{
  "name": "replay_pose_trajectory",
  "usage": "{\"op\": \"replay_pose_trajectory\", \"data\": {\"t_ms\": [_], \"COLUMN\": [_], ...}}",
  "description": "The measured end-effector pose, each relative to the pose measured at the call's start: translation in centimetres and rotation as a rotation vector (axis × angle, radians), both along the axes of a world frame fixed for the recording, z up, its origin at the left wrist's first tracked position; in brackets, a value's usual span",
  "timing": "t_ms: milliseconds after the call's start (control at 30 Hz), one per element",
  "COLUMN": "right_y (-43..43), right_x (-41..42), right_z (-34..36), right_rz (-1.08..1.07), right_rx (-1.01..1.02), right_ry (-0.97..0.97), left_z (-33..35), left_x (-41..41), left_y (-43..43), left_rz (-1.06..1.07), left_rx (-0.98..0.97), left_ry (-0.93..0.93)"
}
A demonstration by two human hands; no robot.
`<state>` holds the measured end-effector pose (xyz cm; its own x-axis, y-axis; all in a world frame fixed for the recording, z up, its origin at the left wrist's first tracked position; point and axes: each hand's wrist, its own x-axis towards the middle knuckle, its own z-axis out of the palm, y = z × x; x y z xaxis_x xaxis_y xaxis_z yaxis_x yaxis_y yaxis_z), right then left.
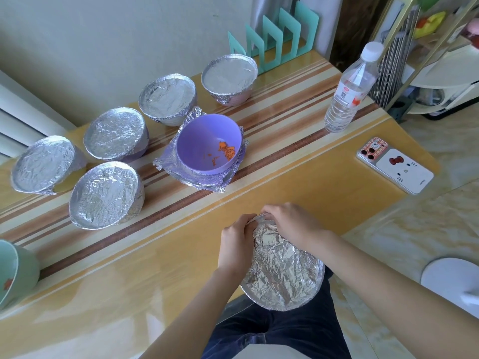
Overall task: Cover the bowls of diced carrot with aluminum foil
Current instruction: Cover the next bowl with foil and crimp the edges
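Note:
A bowl wrapped in crinkled aluminum foil is tilted toward me at the table's near edge. My left hand grips its left rim, fingers curled on the foil. My right hand pinches the foil at the far rim. An open purple bowl with a little diced carrot sits on a stack of foil sheets mid-table. Several foil-covered bowls stand behind it, such as the covered bowl at the left and the covered bowl at the back.
A green bowl sits at the left edge. A water bottle and a phone lie at the right. A teal rack stands at the back. The wooden table shows bare room in front.

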<state>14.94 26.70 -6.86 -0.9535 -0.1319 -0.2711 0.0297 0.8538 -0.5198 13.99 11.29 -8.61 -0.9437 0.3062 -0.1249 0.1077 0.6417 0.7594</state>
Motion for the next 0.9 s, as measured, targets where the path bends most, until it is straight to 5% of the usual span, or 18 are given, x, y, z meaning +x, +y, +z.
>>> {"op": "replay_pose_trajectory", "data": {"t_ms": [467, 767, 900], "right_y": [-0.5, -1.6, -0.6], "right_x": [0.1, -1.1, -1.0], "right_z": [0.9, 2.3, 2.1], "right_rz": [0.033, 0.197, 0.158], "right_rx": [0.049, 0.280, 0.189], "right_ry": [-0.002, -0.042, -0.075], "left_z": [-0.2, -0.5, -0.3], "left_x": [0.9, 0.5, 0.4], "left_y": [-0.2, -0.4, -0.1], "left_rz": [0.051, 0.018, -0.017], "left_rx": [0.017, -0.037, -0.036], "left_ry": [-0.015, -0.015, 0.005]}}
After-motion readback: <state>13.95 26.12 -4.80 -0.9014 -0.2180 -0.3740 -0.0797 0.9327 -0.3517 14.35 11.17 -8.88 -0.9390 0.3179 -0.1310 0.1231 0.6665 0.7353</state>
